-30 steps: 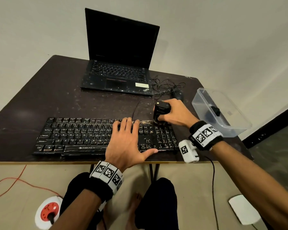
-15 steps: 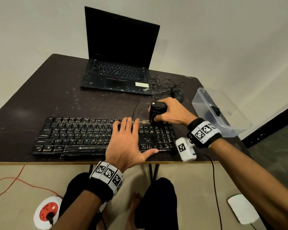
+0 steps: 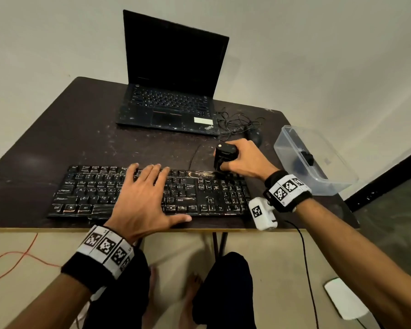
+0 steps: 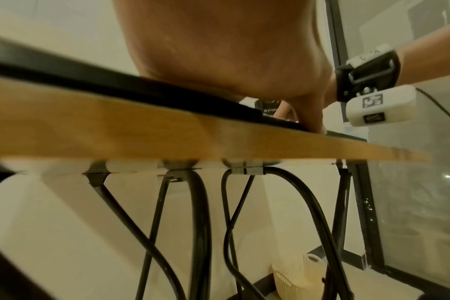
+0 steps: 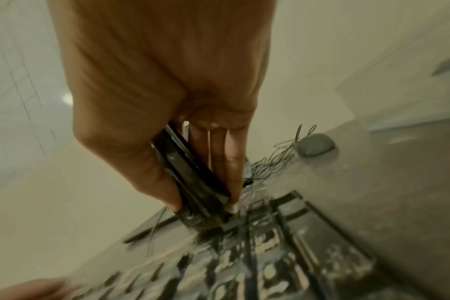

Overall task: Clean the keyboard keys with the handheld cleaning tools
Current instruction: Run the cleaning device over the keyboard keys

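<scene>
A black keyboard (image 3: 150,191) lies along the counter's near edge. The left hand (image 3: 140,203) presses flat on its middle, fingers straight. The right hand (image 3: 243,160), fingers clamped round a black cleaning brush (image 3: 224,156), works the far right keys; short, light strokes seem best.

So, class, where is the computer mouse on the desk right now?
In the head view the mouse lies toward the far right of the table, beside the tangled cable, between the laptop and the clear plastic box.
</scene>
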A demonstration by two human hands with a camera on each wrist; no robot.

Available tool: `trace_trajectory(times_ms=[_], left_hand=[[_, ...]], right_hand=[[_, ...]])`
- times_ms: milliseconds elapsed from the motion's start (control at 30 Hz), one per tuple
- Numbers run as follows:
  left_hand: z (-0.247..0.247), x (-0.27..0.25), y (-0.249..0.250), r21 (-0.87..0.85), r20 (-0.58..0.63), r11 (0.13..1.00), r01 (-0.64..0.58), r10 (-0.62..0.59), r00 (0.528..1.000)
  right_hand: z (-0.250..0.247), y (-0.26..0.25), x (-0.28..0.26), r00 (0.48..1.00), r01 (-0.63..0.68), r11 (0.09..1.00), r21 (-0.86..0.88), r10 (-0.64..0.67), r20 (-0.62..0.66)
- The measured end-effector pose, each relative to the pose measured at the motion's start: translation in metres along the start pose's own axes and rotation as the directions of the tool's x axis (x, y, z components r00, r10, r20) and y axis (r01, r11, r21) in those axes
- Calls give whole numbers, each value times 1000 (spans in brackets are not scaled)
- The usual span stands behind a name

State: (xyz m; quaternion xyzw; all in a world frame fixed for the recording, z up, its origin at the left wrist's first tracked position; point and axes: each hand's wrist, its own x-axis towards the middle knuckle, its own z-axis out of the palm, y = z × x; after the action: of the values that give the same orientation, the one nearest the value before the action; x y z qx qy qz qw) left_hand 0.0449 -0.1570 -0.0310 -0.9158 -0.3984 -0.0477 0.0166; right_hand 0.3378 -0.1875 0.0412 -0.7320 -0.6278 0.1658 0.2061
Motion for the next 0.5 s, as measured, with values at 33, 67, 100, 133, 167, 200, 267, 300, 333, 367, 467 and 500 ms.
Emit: trace_trajectory(times_ms=[33,67,100,133,167,200,267,300,333,367,467,500], left_hand=[[2,-3,-4,-22,-18,1000,-10,9,1000],[7,-6,-4,-34,-39,999,-30,29,999],[11,-6,-4,-39,-58,998,-44,42,997],[13,-6,-3,-40,-62,998,-52,49,997],[12,-5,-1,-39,-55,998,-55,53,997],[11,-6,-1,-36,-60,998,-56,53,997],[9,-6,-3,-31,-64,998,-53,51,997],[8,-6,-2,-31,-53,998,-51,49,997],[10,-7,-2,-28,-58,998,-47,46,997],[11,-7,-3,-27,-72,999,-39,37,997],[9,-9,-1,-26,-71,998,-51,49,996],[9,-9,-2,-28,-71,998,-48,46,996]], right_hand=[[4,-3,-2,1000,15,1000,7,-15,25],[8,-6,-6,998,37,999,9,-37,56],[10,-8,-7,996,52,999,7,-53,77],[10,-8,-6,996,56,998,9,-57,74],[8,-8,-3,998,48,999,6,-48,45],[5,-8,-2,999,37,999,-2,-37,15],[2,-9,-1,1000,8,1000,19,-8,17],[3,-8,-3,998,13,999,40,-15,64],[7,-9,-8,994,38,998,52,-43,102],[10,-12,-6,992,63,997,37,-67,109],[8,-11,-1,998,57,998,-2,-57,-3],[7,-11,-1,999,50,999,20,-50,13]])
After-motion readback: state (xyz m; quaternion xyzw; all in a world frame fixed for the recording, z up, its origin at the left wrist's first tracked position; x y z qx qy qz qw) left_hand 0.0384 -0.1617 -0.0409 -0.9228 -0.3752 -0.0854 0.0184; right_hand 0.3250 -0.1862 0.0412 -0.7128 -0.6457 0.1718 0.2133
